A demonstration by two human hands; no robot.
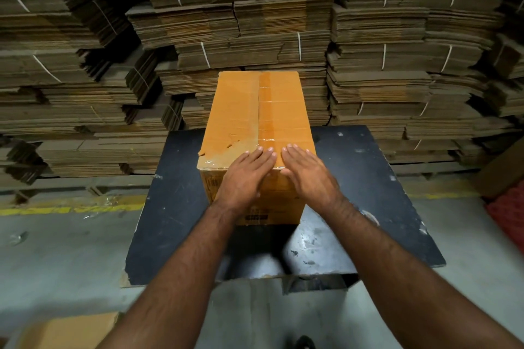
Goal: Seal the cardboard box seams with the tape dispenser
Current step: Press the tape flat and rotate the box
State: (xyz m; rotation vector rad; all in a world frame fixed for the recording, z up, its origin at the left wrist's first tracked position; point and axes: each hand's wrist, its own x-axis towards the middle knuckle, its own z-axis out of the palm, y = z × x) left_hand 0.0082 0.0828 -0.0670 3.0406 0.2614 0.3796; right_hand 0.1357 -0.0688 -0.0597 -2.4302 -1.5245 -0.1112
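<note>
An orange-brown cardboard box stands closed on a black table. A strip of clear tape runs along its top centre seam from the far edge to the near edge. My left hand lies flat on the near top edge, fingers together over the tape end. My right hand lies flat beside it, just right of the seam, fingers extended. Both palms cover the near top corner and part of the front face. No tape dispenser is in view.
Tall stacks of bundled flat cardboard fill the whole background behind the table. A yellow line marks the concrete floor at left. A flat carton lies at bottom left, and a red object sits at right.
</note>
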